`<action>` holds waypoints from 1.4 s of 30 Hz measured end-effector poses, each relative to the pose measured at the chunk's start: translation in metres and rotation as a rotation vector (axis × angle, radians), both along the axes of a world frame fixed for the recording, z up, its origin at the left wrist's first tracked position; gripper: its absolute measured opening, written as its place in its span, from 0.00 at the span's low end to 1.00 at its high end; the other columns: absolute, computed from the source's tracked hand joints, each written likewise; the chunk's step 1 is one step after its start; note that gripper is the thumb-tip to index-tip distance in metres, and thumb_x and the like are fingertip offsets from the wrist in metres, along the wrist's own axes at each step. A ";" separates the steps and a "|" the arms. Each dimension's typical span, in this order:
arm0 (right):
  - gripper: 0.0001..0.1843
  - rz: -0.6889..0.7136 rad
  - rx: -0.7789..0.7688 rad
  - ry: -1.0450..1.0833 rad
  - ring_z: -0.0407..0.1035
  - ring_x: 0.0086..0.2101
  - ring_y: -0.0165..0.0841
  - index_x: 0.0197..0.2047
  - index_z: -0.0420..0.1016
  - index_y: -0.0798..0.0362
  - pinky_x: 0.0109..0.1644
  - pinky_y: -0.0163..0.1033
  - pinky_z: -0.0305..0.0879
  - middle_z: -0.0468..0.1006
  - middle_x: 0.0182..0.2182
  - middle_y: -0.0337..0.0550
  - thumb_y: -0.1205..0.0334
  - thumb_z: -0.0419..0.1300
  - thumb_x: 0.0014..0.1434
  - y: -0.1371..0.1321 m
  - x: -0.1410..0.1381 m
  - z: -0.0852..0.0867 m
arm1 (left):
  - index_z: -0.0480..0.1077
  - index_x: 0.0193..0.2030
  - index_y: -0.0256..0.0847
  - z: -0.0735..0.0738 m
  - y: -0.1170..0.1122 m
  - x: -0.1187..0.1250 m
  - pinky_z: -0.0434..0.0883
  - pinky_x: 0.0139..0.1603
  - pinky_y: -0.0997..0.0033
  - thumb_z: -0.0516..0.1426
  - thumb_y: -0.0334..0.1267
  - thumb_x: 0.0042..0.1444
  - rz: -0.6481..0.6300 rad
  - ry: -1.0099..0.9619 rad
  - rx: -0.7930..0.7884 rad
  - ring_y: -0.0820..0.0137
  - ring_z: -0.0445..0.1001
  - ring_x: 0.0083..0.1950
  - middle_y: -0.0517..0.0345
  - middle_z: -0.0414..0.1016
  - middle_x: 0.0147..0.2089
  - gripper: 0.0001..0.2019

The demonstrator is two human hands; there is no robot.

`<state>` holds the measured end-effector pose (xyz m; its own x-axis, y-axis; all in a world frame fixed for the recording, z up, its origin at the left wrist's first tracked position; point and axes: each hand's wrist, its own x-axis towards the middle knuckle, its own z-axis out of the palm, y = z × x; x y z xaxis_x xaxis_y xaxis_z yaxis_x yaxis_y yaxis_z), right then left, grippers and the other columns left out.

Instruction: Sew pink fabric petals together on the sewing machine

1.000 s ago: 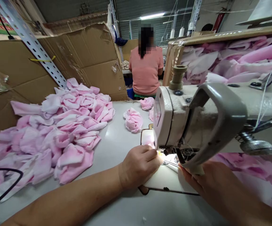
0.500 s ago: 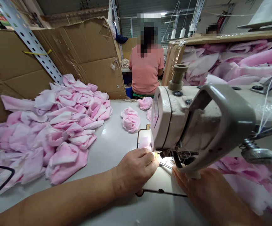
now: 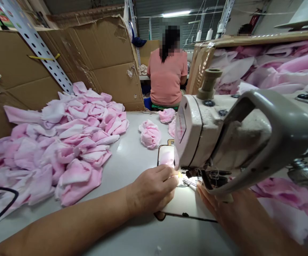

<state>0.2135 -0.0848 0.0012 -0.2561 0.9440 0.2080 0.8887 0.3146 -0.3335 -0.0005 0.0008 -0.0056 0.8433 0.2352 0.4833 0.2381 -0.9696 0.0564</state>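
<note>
Two hands work close together beneath the head of a cream industrial sewing machine [image 3: 217, 142], at the lit needle area. The left hand [image 3: 151, 190] comes in from the near left, its fingers [image 3: 167, 174] curled and drawn together into a pinch, with a tiny yellowish bit [image 3: 179, 175] just at their tips. The glare there is strong, so it looks like a scrap of fabric or thread, though I can't be sure, nor can I tell whether the fingers really grip it. The right hand [image 3: 224, 209] lies at the near right, partly behind the machine, its fingers loosely extended and open toward the needle, apparently holding nothing.

A dark-edged clear plate [image 3: 185, 202] lies around the machine bed on the white table [image 3: 122, 156], with a pale pink scrap [image 3: 167, 159] at its far side. To the left spreads a large heap of pink-and-white fabric pieces [image 3: 63, 149], with two smaller bunches [image 3: 150, 134] [image 3: 167, 115] farther along the table. These pieces should be light, limp and quick to slide on the smooth top, so a pinch at an edge or corner, kept near the needle, would suit them best.

Beyond stand cardboard sheets [image 3: 111, 57], and a co-worker in a salmon shirt [image 3: 167, 80] sits with their back turned at the far end.
</note>
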 end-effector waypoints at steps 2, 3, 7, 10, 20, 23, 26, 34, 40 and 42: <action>0.12 0.031 -0.004 0.016 0.70 0.26 0.31 0.27 0.71 0.48 0.26 0.34 0.60 0.76 0.26 0.37 0.69 0.52 0.59 0.000 0.001 -0.002 | 0.66 0.34 0.37 0.001 0.002 -0.002 0.72 0.42 0.68 0.49 0.27 0.59 -0.011 0.018 -0.015 0.68 0.69 0.39 0.52 0.70 0.37 0.06; 0.13 0.030 -0.009 0.015 0.69 0.25 0.30 0.26 0.70 0.49 0.26 0.34 0.60 0.75 0.26 0.37 0.69 0.52 0.59 0.000 0.002 -0.004 | 0.66 0.35 0.37 0.002 0.003 -0.003 0.71 0.43 0.67 0.49 0.27 0.59 -0.011 0.019 -0.004 0.67 0.70 0.40 0.53 0.70 0.37 0.06; 0.12 0.020 0.004 -0.040 0.66 0.22 0.28 0.26 0.69 0.50 0.23 0.33 0.54 0.73 0.23 0.36 0.71 0.52 0.59 -0.002 0.005 -0.010 | 0.65 0.34 0.38 0.009 0.007 -0.002 0.70 0.40 0.66 0.49 0.28 0.61 0.029 -0.034 0.076 0.67 0.70 0.37 0.56 0.71 0.34 0.06; 0.12 0.049 0.062 -0.085 0.64 0.20 0.27 0.26 0.69 0.50 0.23 0.33 0.51 0.71 0.21 0.34 0.72 0.52 0.59 -0.002 0.004 -0.010 | 0.64 0.32 0.38 0.015 0.008 -0.001 0.67 0.31 0.72 0.47 0.29 0.64 0.034 -0.049 0.101 0.70 0.68 0.32 0.57 0.70 0.31 0.10; 0.12 0.031 0.098 -0.183 0.67 0.21 0.31 0.31 0.73 0.53 0.24 0.37 0.51 0.76 0.24 0.42 0.69 0.51 0.61 -0.001 0.008 -0.008 | 0.65 0.34 0.39 0.004 0.005 0.000 0.66 0.31 0.74 0.46 0.29 0.64 0.024 0.000 0.113 0.72 0.66 0.30 0.59 0.71 0.33 0.10; 0.12 0.025 0.134 -0.200 0.68 0.20 0.32 0.32 0.75 0.54 0.23 0.37 0.51 0.77 0.24 0.44 0.68 0.51 0.61 0.000 0.010 -0.011 | 0.66 0.36 0.40 0.002 0.004 0.000 0.66 0.33 0.74 0.47 0.30 0.64 0.031 0.006 0.096 0.71 0.66 0.32 0.59 0.71 0.34 0.09; 0.13 0.038 0.150 -0.191 0.69 0.20 0.32 0.35 0.76 0.54 0.22 0.35 0.52 0.76 0.23 0.43 0.68 0.49 0.62 0.000 0.008 -0.010 | 0.66 0.37 0.39 0.001 0.004 0.000 0.68 0.37 0.74 0.47 0.31 0.64 0.027 0.003 0.097 0.70 0.67 0.34 0.58 0.71 0.35 0.09; 0.17 0.118 0.219 -0.279 0.74 0.29 0.36 0.38 0.77 0.50 0.25 0.35 0.63 0.81 0.35 0.47 0.72 0.48 0.61 -0.005 0.003 -0.007 | 0.67 0.37 0.38 0.000 0.000 -0.001 0.70 0.41 0.72 0.46 0.32 0.65 0.034 0.043 0.101 0.70 0.68 0.34 0.56 0.71 0.35 0.10; 0.14 0.056 0.121 -0.163 0.75 0.33 0.37 0.39 0.76 0.48 0.27 0.35 0.68 0.80 0.35 0.44 0.70 0.50 0.61 -0.004 0.006 -0.011 | 0.67 0.39 0.39 0.000 -0.004 -0.001 0.70 0.43 0.74 0.47 0.30 0.65 0.051 0.039 0.093 0.72 0.68 0.33 0.59 0.70 0.33 0.08; 0.11 -0.007 0.078 -0.138 0.75 0.32 0.37 0.39 0.76 0.50 0.26 0.34 0.67 0.80 0.34 0.46 0.67 0.52 0.62 -0.003 0.005 -0.009 | 0.67 0.39 0.38 -0.001 -0.004 -0.001 0.70 0.42 0.74 0.48 0.30 0.64 0.054 0.013 0.086 0.72 0.68 0.33 0.59 0.69 0.32 0.07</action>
